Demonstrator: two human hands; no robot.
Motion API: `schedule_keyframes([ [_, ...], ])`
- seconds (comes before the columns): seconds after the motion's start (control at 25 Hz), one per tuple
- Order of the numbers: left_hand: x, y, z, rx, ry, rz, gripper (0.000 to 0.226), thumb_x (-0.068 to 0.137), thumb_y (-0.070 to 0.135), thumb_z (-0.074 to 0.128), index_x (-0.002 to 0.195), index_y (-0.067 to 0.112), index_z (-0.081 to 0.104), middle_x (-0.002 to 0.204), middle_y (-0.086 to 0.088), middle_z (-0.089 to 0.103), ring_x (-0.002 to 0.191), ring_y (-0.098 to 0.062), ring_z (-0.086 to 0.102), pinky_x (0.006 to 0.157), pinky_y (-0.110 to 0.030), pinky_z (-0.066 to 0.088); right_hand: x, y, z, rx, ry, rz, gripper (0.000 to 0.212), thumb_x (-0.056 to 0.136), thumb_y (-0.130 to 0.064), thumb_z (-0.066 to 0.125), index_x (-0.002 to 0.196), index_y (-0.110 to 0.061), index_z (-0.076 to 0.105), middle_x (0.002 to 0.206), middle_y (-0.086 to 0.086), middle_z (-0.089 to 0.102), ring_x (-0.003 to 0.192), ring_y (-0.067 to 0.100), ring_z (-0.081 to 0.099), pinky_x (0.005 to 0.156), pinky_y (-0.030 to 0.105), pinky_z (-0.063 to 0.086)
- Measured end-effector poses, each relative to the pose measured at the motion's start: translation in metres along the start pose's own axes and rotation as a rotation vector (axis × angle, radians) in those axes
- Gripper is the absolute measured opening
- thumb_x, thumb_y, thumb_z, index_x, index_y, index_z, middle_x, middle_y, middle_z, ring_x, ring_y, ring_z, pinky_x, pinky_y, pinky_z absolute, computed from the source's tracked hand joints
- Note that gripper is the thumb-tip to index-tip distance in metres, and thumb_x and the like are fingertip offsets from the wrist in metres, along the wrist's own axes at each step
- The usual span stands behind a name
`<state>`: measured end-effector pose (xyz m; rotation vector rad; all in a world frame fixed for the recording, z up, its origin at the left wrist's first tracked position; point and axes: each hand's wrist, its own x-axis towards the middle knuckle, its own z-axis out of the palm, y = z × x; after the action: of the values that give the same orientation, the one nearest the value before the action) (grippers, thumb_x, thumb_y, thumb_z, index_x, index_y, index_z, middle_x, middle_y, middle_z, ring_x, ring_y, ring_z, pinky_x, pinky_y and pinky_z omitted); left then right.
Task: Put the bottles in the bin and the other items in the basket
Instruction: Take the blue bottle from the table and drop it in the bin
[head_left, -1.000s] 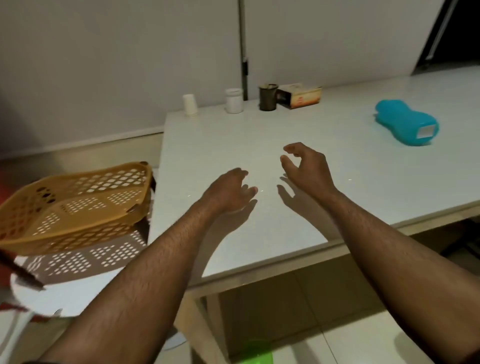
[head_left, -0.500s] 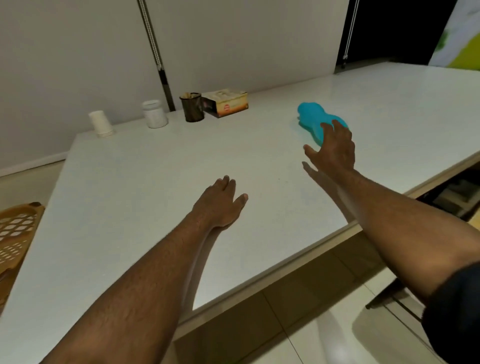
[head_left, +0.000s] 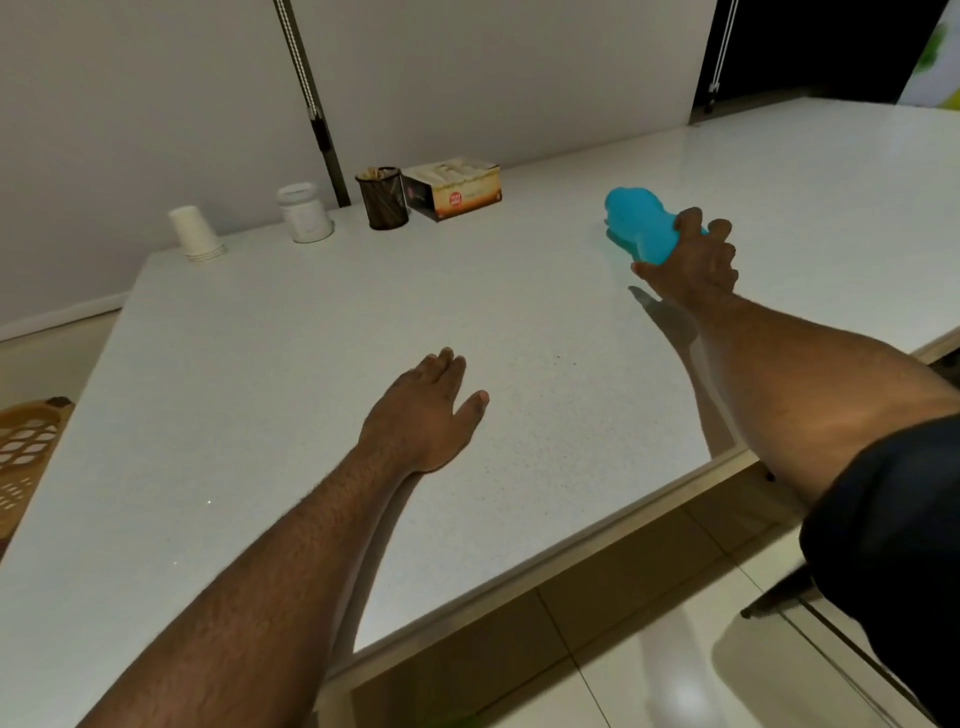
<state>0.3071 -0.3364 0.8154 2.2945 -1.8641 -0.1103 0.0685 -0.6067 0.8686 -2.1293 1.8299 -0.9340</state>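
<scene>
My right hand (head_left: 693, 260) gripped the blue bottle (head_left: 640, 221) lying on the table (head_left: 270, 322); my left hand (head_left: 423, 415) rested flat, empty.

no text can be read for certain. the cardboard box (head_left: 453, 190) near the far edge of the tabletop (head_left: 260, 364) bears a round red emblem with white lettering on its side, too small and blurred to make out. nothing else shows print.
</scene>
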Motion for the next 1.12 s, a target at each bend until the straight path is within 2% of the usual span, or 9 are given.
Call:
schedule_keyframes([
  [0.16,0.002,-0.002,0.003,-0.018,0.026,0.013,0.078,0.091,0.067,0.015,0.154,0.021,0.012,0.163,0.003,0.006,0.149,-0.013,0.005,0.121,-0.033,0.007,0.013,-0.007,0.005,0.018,0.07,0.056,0.075,0.073,-0.03,0.079,0.132,-0.012,0.035,0.133,0.019,0.04,0.119,0.039,0.047,0.09,0.052,0.05],
  [0.36,0.002,-0.003,0.003,-0.025,0.036,0.009,0.078,0.091,0.067,0.017,0.153,0.021,0.014,0.162,0.003,0.008,0.149,-0.014,0.007,0.12,-0.033,0.007,0.006,-0.015,0.0,0.152,-0.075,0.334,0.092,0.07,-0.056,0.073,0.139,-0.011,0.033,0.141,0.017,0.038,0.129,0.035,0.044,0.098,0.047,0.046],
  [0.44,0.0,-0.001,-0.001,-0.059,0.052,0.022,0.071,0.095,0.06,0.025,0.153,0.019,0.018,0.162,0.002,0.012,0.148,-0.015,0.01,0.119,-0.032,0.009,-0.018,-0.027,-0.006,0.375,-0.111,0.38,0.089,0.068,-0.057,0.074,0.136,-0.01,0.039,0.136,0.013,0.05,0.117,0.029,0.057,0.08,0.036,0.057],
  [0.52,-0.01,-0.001,-0.007,-0.162,0.069,0.065,0.062,0.098,0.05,0.036,0.151,0.018,0.027,0.16,0.002,0.021,0.147,-0.014,0.017,0.116,-0.029,0.013,-0.06,-0.046,-0.009,0.763,-0.152,0.392,0.076,0.068,-0.047,0.078,0.128,-0.009,0.05,0.124,0.01,0.06,0.093,0.017,0.066,0.052,0.021,0.056],
  [0.6,-0.032,-0.007,-0.017,-0.259,0.079,0.097,0.055,0.097,0.043,0.045,0.146,0.02,0.038,0.156,0.004,0.032,0.143,-0.013,0.028,0.115,-0.029,0.022,-0.105,-0.07,-0.007,1.082,-0.242,0.409,0.062,0.07,-0.038,0.079,0.12,-0.008,0.057,0.116,0.012,0.067,0.087,0.02,0.071,0.059,0.025,0.059],
  [0.68,-0.064,-0.023,-0.028,-0.233,0.114,0.096,0.051,0.094,0.044,0.048,0.14,0.022,0.048,0.149,0.006,0.044,0.136,-0.014,0.042,0.111,-0.034,0.036,-0.152,-0.099,-0.002,1.242,-0.353,0.41,0.056,0.074,-0.035,0.078,0.119,-0.008,0.058,0.113,0.015,0.069,0.093,0.026,0.072,0.068,0.034,0.058],
  [0.8,-0.132,-0.061,-0.048,-0.169,0.176,-0.001,0.046,0.091,0.047,0.047,0.131,0.025,0.056,0.134,0.006,0.06,0.119,-0.015,0.057,0.096,-0.035,0.048,-0.222,-0.153,0.003,1.309,-0.534,0.335,0.054,0.079,-0.036,0.074,0.123,-0.01,0.056,0.117,0.013,0.068,0.098,0.024,0.07,0.067,0.035,0.056],
  [1.0,-0.275,-0.125,-0.067,-0.149,0.344,-0.242,0.045,0.089,0.051,0.047,0.123,0.025,0.061,0.121,0.006,0.067,0.104,-0.01,0.061,0.084,-0.029,0.052,-0.347,-0.244,-0.001,1.394,-0.782,0.179,0.057,0.083,-0.039,0.071,0.131,-0.014,0.053,0.123,0.01,0.065,0.106,0.022,0.068,0.079,0.036,0.059],
  [1.12,-0.355,-0.154,-0.07,-0.244,0.487,-0.445,0.045,0.088,0.048,0.055,0.126,0.024,0.062,0.123,0.008,0.067,0.101,-0.01,0.063,0.082,-0.023,0.049,-0.433,-0.288,-0.007,1.433,-0.97,0.095,0.066,0.076,-0.046,0.074,0.132,-0.018,0.052,0.12,0.006,0.066,0.102,0.017,0.07,0.076,0.03,0.057],
])
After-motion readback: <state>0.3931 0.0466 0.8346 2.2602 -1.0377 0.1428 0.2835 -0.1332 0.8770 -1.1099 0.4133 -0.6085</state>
